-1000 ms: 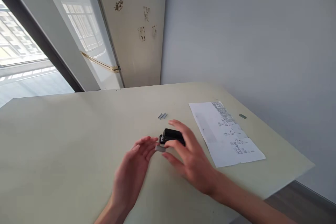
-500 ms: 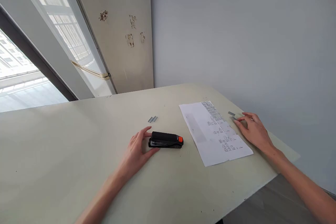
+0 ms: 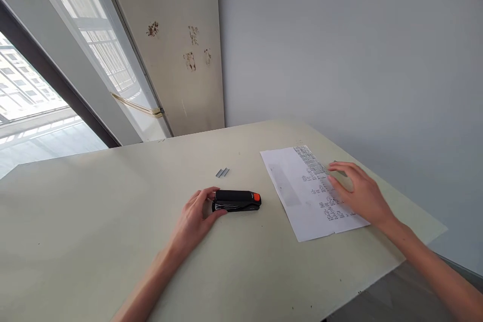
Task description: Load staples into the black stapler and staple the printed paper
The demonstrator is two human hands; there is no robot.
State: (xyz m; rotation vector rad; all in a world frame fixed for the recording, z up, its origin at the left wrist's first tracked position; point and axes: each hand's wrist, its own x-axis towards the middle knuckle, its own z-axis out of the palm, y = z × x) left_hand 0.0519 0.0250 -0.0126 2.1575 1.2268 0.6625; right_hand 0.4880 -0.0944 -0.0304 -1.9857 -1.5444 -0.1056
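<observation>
A black stapler [image 3: 237, 200] with an orange front tip lies on the pale table [image 3: 94, 211]. My left hand [image 3: 193, 217] cups its rear end, thumb on the near side and fingers curled over the far side. A printed sheet of paper [image 3: 298, 191] lies to the right. My right hand [image 3: 358, 192] rests palm down on the sheet's right edge, fingers stretched out toward the left. A small grey strip of staples [image 3: 340, 173] shows just behind those fingers, mostly hidden.
Two short strips of staples [image 3: 222, 172] lie on the table just beyond the stapler. A grey wall stands close behind the table's right edge. A window and a stained door panel [image 3: 181, 50] are at the back left.
My right hand left the stapler, reached out to the staple strip past the paper, then slid back onto the sheet's right edge. My left hand closed around the stapler's rear end.
</observation>
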